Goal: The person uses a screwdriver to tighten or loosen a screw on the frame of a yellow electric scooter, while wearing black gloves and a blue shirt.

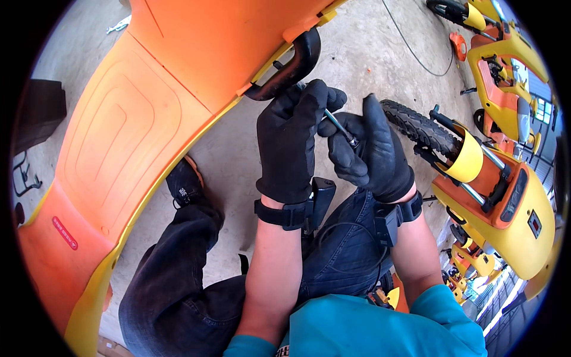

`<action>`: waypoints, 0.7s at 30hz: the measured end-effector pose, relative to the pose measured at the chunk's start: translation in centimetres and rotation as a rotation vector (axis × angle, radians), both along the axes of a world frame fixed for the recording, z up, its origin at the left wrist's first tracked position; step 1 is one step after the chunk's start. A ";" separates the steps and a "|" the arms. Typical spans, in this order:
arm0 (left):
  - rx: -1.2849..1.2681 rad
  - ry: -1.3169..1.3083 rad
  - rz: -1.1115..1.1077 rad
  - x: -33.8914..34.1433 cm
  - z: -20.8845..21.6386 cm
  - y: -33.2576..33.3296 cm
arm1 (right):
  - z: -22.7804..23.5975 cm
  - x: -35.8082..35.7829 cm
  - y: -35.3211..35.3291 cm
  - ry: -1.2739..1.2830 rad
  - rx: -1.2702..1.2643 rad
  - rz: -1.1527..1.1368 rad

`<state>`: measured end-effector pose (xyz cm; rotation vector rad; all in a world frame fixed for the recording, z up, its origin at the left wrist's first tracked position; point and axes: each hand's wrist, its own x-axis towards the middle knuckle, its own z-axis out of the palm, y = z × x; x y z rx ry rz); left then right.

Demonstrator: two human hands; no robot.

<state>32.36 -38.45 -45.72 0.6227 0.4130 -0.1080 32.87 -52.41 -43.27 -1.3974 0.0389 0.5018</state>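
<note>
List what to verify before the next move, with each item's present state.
1. Both hands gloved, left hand and right hand: ok.
2. Rod in the left hand's grip: ok.
3. Right hand's hold firm: cannot tell; the rod's near end lies by its curled fingers, thumb raised.
4. Rod's far end seated: cannot tell, hidden by the left hand.
5. Left hand clear of the black handle: cannot tell; they overlap in view.

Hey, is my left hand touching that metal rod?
Touching: the head view shows the left hand closed around the metal rod, which sticks out rightward.
</note>
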 end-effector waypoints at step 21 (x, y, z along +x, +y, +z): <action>-0.212 -0.150 0.053 0.1 -2.1 -1.2 | 1.0 -1.5 2.6 -0.730 -1.005 0.012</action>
